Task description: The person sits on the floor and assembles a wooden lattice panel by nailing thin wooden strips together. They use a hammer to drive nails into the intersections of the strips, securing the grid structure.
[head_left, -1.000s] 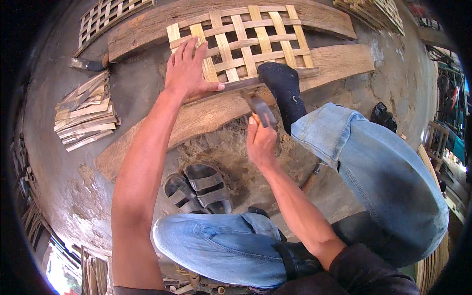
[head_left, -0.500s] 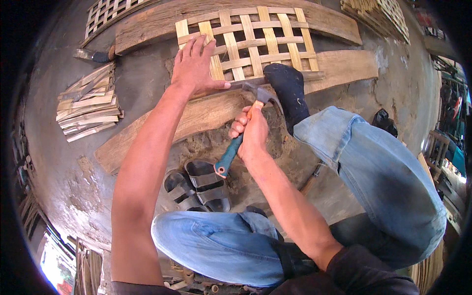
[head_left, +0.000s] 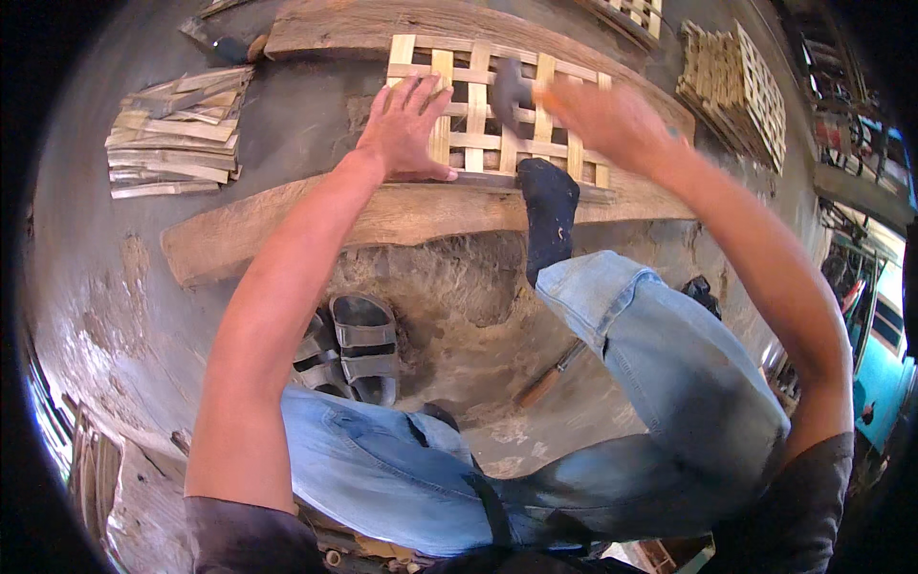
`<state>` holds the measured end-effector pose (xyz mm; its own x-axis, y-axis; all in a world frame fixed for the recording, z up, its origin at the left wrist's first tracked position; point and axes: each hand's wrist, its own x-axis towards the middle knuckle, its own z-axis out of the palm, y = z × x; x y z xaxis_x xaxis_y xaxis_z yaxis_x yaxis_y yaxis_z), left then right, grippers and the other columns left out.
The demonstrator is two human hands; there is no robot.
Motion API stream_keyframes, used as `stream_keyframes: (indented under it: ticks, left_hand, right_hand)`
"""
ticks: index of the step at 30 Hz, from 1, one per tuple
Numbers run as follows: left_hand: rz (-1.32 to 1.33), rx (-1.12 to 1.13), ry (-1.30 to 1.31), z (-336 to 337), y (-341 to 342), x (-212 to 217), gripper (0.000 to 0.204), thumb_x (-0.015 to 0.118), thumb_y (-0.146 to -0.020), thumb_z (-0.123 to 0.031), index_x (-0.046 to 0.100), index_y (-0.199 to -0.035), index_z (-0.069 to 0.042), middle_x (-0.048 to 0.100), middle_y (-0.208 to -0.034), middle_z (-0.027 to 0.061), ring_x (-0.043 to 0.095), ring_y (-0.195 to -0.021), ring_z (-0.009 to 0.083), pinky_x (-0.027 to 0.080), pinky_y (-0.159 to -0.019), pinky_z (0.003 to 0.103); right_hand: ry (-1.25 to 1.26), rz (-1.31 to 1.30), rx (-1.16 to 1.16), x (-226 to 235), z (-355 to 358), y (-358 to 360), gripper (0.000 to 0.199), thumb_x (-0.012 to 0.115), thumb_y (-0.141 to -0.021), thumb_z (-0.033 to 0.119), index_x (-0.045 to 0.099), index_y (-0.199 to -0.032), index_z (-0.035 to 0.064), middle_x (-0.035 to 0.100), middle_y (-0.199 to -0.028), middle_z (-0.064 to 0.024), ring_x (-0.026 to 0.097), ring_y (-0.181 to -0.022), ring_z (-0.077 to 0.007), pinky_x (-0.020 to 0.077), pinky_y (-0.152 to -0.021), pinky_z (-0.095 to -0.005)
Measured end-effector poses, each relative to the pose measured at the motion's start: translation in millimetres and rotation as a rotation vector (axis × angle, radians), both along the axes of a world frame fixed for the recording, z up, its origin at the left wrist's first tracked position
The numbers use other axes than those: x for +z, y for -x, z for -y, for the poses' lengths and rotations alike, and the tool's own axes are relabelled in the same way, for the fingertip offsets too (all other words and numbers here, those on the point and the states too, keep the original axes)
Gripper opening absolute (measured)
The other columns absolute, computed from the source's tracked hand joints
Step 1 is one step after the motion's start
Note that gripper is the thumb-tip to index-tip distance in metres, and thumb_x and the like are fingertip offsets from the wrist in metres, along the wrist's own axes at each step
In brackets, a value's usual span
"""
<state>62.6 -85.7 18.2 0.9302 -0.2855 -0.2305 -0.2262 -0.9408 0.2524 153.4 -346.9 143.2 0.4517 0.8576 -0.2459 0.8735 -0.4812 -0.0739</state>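
A woven lattice panel of pale wooden or bamboo strips lies across two thick wooden planks, the near one and the far one. My left hand rests on the panel's left part with its fingers spread, the thumb at the near edge strip. My right hand is closed round the handle of a hammer, held over the panel's middle and blurred by motion. Most of the handle is hidden by the hand. My foot in a dark sock presses on the panel's near edge.
A pile of flat strips lies at the left. Stacked lattice panels are at the far right. Dark sandals sit on the floor, with a wooden-handled tool right of them. Another tool lies far left.
My right hand has swung the hammer up and away from the near edge to above the panel. My left hand stays on the panel. The view has shifted.
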Motion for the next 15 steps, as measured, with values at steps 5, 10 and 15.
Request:
stream_keyframes:
  ticks: [5, 10, 15]
  left_hand:
    - [0.005, -0.020, -0.039, 6, 3, -11, 0.121, 0.071, -0.063, -0.074, 0.020, -0.157, -0.017, 0.015, -0.163, 0.0095, 0.012, -0.151, 0.0314, 0.014, -0.120, 0.057]
    - [0.158, -0.052, 0.024, 4, 9, -24, 0.116, 0.070, -0.065, -0.071, 0.022, -0.156, -0.018, 0.017, -0.162, 0.0109, 0.015, -0.150, 0.0312, 0.016, -0.119, 0.058]
    - [0.199, -0.074, 0.035, 3, 11, -26, 0.114, 0.070, -0.066, -0.069, 0.022, -0.156, -0.018, 0.018, -0.162, 0.0119, 0.018, -0.150, 0.0300, 0.017, -0.119, 0.058]
  right_hand:
    - [0.360, -0.398, 0.049, 1, 14, 85, 0.025, 0.049, -0.100, 0.030, 0.054, -0.111, 0.0071, 0.065, -0.090, -0.0142, 0.071, -0.080, -0.0323, 0.0583, -0.062, -0.0441]
    - [0.264, -0.378, 0.053, -26, 13, 103, 0.031, 0.053, -0.098, 0.038, 0.050, -0.099, 0.0074, 0.060, -0.078, -0.0109, 0.068, -0.067, -0.0313, 0.0554, -0.055, -0.0425]
    - [0.209, -0.361, 0.142, -33, -2, 90, 0.028, 0.053, -0.098, 0.034, 0.055, -0.101, 0.0058, 0.065, -0.079, -0.0134, 0.070, -0.067, -0.0320, 0.0568, -0.054, -0.0439]
